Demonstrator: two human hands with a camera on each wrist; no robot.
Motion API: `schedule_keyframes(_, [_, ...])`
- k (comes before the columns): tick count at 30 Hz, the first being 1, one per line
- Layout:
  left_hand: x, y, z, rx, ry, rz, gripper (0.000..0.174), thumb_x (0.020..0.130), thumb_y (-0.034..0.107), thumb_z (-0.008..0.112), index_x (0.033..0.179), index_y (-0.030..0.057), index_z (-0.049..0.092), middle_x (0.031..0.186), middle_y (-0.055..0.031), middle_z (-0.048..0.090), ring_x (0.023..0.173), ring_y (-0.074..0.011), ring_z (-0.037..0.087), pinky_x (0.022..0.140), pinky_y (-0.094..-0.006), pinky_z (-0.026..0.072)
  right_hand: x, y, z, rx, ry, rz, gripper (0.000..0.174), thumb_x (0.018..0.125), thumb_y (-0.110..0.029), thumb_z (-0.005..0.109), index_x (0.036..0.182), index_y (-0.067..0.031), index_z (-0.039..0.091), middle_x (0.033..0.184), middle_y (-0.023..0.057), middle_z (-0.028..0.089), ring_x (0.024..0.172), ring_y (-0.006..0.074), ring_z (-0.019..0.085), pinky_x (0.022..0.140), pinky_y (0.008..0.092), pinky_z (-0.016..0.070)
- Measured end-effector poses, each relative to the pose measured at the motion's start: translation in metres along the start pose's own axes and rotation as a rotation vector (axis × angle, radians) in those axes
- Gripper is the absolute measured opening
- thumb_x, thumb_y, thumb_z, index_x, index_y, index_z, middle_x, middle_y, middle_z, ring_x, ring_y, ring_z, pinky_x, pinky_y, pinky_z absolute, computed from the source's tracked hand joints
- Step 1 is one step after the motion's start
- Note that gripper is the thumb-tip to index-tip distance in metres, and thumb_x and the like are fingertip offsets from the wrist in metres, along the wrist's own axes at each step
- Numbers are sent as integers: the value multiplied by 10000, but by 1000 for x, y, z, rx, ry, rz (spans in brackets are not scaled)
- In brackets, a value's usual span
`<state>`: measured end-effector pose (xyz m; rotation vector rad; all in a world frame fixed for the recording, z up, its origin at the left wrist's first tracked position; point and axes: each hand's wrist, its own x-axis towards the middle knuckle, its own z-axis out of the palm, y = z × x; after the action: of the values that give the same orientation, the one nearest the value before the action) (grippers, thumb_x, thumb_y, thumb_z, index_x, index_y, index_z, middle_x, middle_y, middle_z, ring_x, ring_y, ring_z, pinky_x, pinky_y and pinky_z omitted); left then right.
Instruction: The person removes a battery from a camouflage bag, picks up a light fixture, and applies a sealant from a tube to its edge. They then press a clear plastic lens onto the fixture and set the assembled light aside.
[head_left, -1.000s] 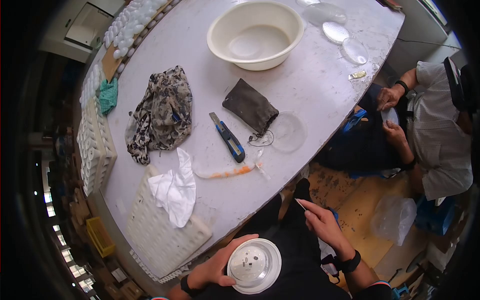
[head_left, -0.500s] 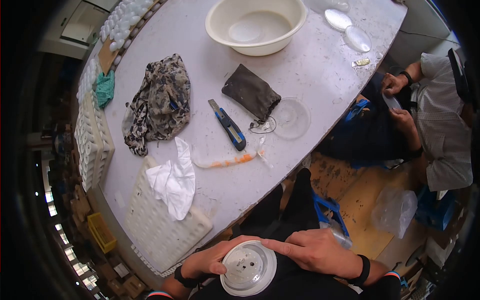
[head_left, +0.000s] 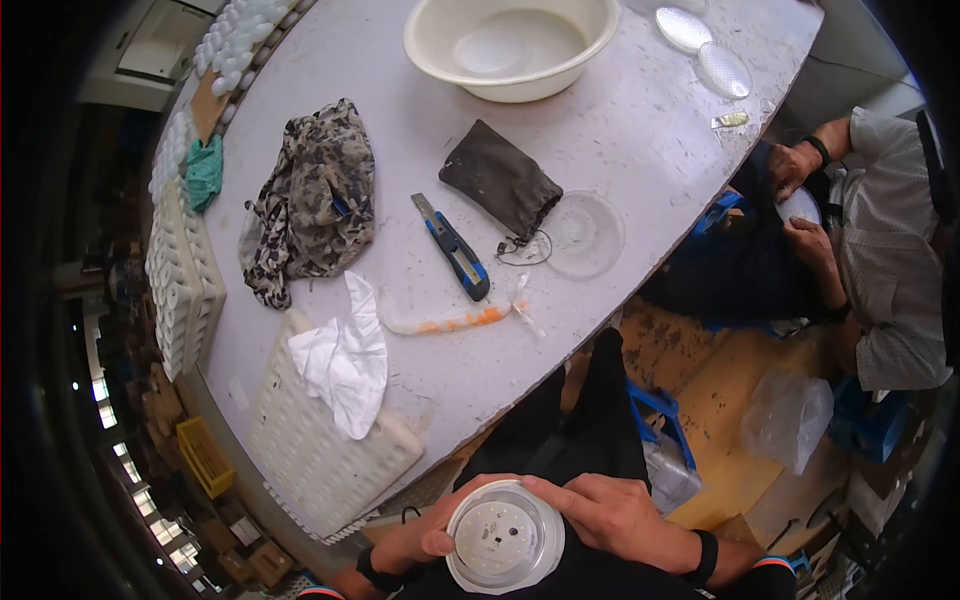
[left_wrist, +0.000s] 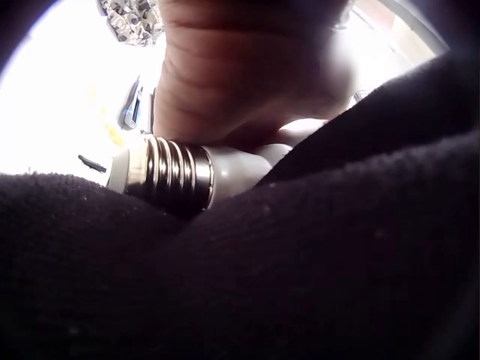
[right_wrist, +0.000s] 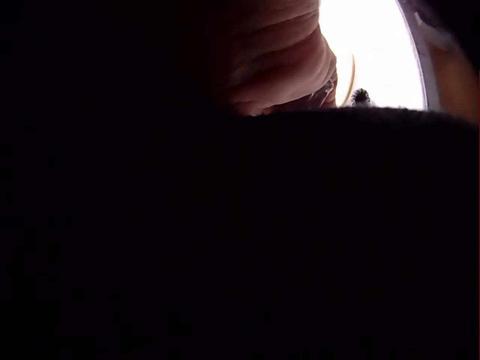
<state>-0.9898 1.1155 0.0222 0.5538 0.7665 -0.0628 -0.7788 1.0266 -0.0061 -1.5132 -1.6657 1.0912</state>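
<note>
In the head view, an LED bulb (head_left: 505, 535) with its round board exposed faces up close to my body. My left hand (head_left: 425, 535) grips its side, with the thumb near the rim. The right hand (head_left: 615, 515) is at the opposite side, its index finger laid straight to the rim and the other fingers folded down; its thumb is hidden. The left wrist view shows the bulb's screw base (left_wrist: 176, 171) lying against dark trousers (left_wrist: 225, 277) beneath the hand. Dark cloth covers most of the right wrist view.
The table (head_left: 440, 390) holds a blue utility knife (head_left: 460, 255), a dark pouch (head_left: 497, 175), a clear round cover (head_left: 585, 235), a basin (head_left: 510, 90), camouflage cloth (head_left: 335, 190) and white cloth (head_left: 345, 365) on a tray (head_left: 280, 450). A seated person (head_left: 890, 250) is at right.
One second ago my right hand was off to the right with a thin pointed tool. It has come to the bulb's rim, and the tool no longer shows.
</note>
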Motion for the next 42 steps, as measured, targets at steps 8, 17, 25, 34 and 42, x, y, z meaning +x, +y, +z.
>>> schedule_keyframes(8, [8,2,-7,146,-118,-3,1082,629,716,569,1368,-3,239,1295,-138,396,1197,-211,412,997,-353,309,11,-15,-6,-107,-8,-97,608,615,-50,641,1208,-167,577,612,-4,500,515,133,530,439,249,451])
schedule_keyframes(17, [9,-5,-10,149,-205,-14,1105,625,745,533,1366,-20,240,1290,-153,411,1197,-230,420,996,-355,305,23,-12,-6,123,-18,-327,622,601,-41,659,1201,-187,587,670,-5,545,544,119,552,438,239,442])
schedule_keyframes(25, [7,-8,-18,216,-200,100,1083,645,752,508,1368,-10,245,1294,-153,416,1192,-225,430,995,-356,311,-3,-2,-16,-22,35,-29,557,637,1,687,1163,-161,602,674,10,572,565,150,577,457,253,457])
schedule_keyframes(34, [6,16,-18,512,-197,152,1031,664,713,533,1385,44,226,1189,-168,511,1067,-287,545,897,-372,413,2,-5,-22,-20,-48,-25,528,660,-18,678,1159,-175,609,661,5,562,542,144,565,449,259,457])
schedule_keyframes(42, [4,27,-14,612,-222,141,1014,653,668,571,1376,40,238,1183,-166,519,1041,-304,562,866,-374,442,3,-6,-24,-25,8,-53,504,672,-29,671,1153,-171,617,663,3,559,525,130,548,438,244,445])
